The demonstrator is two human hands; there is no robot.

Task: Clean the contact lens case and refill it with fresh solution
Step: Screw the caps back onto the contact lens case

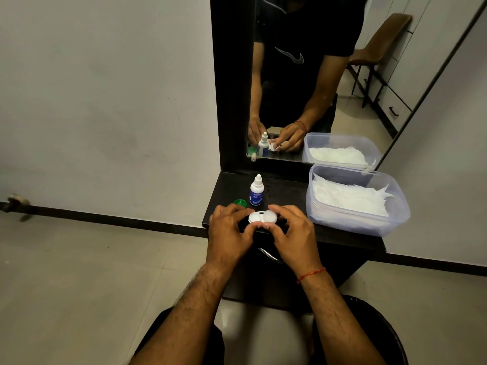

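Small white dropper bottle (256,191), cap on, blue label; the print is too small to read. It stands upright on the dark worktop (284,185), at 12 o'clock from the lens case (262,216) and near it. Green round cap (240,202) on the worktop at 10 o'clock from the case, just beside the bottle's foot. Clear plastic tub (395,222), open, at 3 o'clock from the case, holding crumpled white tissue (350,197); tub and bottle are doubled in the mirror (303,75) behind them. The lens case sits at the near edge of the worktop, two round wells side by side, the left one white, the right one paler and translucent. Left hand (229,227): fingers and thumb curled round the left well, pinching it. Right hand (292,233): fingers and thumb curled round the right well, pinching it; red thread (311,273) at the wrist. Both forearms reach in from 6 o'clock.
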